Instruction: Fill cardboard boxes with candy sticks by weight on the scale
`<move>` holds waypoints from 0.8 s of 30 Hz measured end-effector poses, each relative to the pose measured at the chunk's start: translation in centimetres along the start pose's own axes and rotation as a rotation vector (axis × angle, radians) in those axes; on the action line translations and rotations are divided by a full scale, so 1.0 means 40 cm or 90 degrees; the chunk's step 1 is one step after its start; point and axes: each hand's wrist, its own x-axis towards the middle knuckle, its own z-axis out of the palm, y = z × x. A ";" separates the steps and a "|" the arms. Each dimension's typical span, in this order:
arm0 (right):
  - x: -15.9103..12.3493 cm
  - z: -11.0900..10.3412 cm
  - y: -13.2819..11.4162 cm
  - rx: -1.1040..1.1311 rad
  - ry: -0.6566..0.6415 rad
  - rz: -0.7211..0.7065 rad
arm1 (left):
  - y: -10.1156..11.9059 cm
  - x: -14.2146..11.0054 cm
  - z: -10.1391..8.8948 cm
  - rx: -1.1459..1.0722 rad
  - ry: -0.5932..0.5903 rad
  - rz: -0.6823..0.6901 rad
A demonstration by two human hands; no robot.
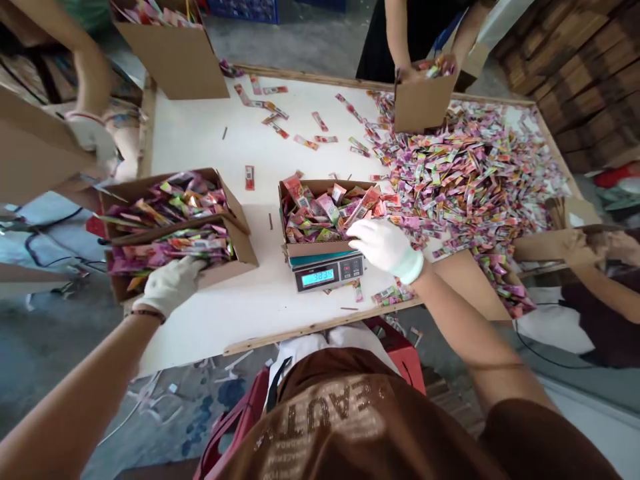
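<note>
My left hand, in a white glove, rests with curled fingers on the near edge of a cardboard box that has two compartments full of colourful sachets. My right hand, also gloved, reaches into a smaller cardboard box of sachets, its fingers closed among them. That box stands on a digital scale with a lit display. A big heap of loose sachets spreads over the right half of the white table.
Another person's hands hold a box at the far edge. A person's gloved hand works at the left by a large box. More hands hold cardboard at the right. Stacked cartons stand beyond.
</note>
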 end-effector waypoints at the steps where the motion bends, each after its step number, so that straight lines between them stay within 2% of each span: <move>1: -0.014 -0.029 -0.002 0.023 0.040 0.011 | -0.021 0.038 -0.005 -0.005 0.010 -0.017; 4: -0.043 -0.112 0.006 0.045 0.127 0.053 | -0.079 0.150 -0.024 0.028 -0.017 -0.094; 6: -0.038 -0.147 0.020 0.029 0.142 0.048 | -0.102 0.209 -0.036 0.064 -0.042 -0.157; 8: -0.013 -0.162 0.033 0.004 0.116 0.018 | -0.101 0.242 -0.046 0.107 -0.046 -0.205; 11: 0.049 -0.166 0.034 -0.042 0.023 -0.040 | -0.044 0.230 -0.063 0.160 0.002 -0.240; 14: 0.115 -0.164 0.019 -0.115 -0.082 -0.069 | 0.058 0.145 -0.069 0.203 0.055 -0.207; 17: 0.167 -0.150 0.018 -0.204 -0.192 -0.057 | 0.161 0.008 -0.032 0.170 0.027 -0.211; 21: 0.207 -0.077 0.053 -0.290 -0.324 -0.021 | 0.268 -0.203 0.099 0.105 -0.065 -0.293; 24: 0.216 -0.007 0.082 -0.351 -0.327 -0.028 | 0.338 -0.333 0.212 -0.034 -0.130 -0.351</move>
